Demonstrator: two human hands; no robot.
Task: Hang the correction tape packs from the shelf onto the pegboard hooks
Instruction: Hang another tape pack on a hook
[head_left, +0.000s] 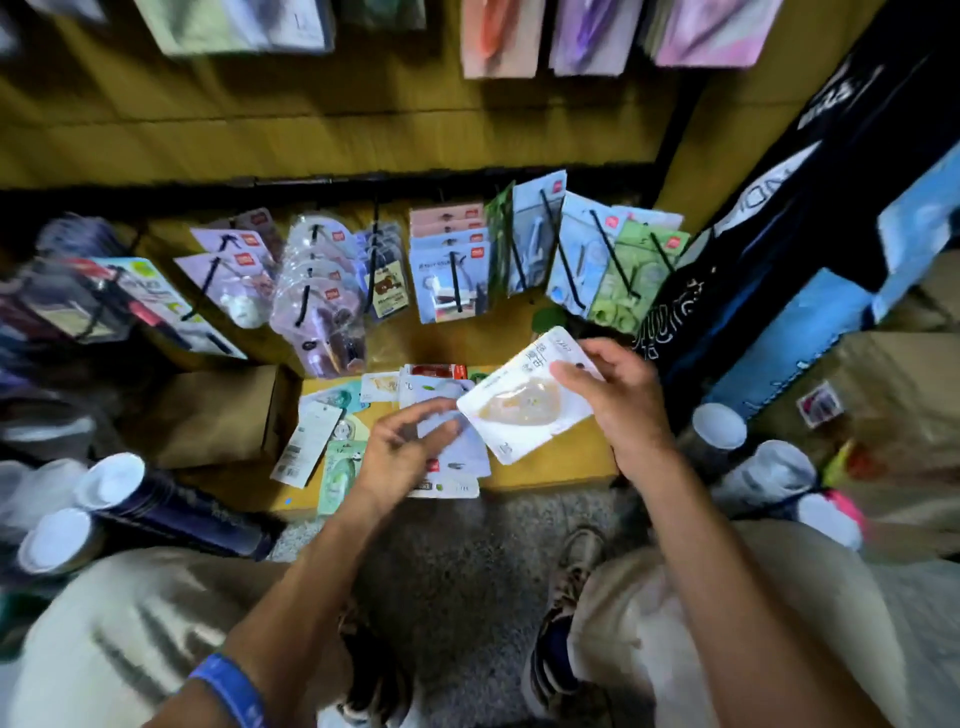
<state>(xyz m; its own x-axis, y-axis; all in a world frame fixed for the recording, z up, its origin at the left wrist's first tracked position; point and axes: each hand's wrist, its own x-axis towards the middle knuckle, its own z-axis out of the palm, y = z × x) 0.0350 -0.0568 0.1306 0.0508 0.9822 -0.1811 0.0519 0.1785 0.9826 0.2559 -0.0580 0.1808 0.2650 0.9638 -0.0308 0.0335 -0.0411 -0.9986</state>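
**A person crouched at a low shop shelf, holding one correction tape pack**

A yellow-brown pegboard wall (311, 130) fills the upper half of the view, much of it blurred. Along its lower part, black wire hooks (613, 254) carry rows of carded stationery packs (447, 275) in pink, pale blue, lilac and green.

Below the hooks runs a low yellow wooden shelf (561, 462). A plain brown cardboard box (218, 415) sits at its left end. Beside the box, a loose scatter of flat correction tape packs (332, 436) lies on the shelf, white and mint green, some overlapping.

The person's knees in light beige trousers (130, 623) frame the bottom corners, over grey speckled carpet (467, 571). White-capped dark tubes (109, 480) lie on the floor to either side.

The right hand (623, 400) is raised just above the shelf, thumb and fingers closed on the upper edge of a white carded correction tape pack with a clear amber blister (524, 405), tilted down to the left.

The left hand (405, 447) hovers over the scattered packs, fingers loosely curled and half open; its fingertips meet a white pack in the pile, but a firm grip cannot be made out. A blue wristband (228, 688) circles the left forearm.
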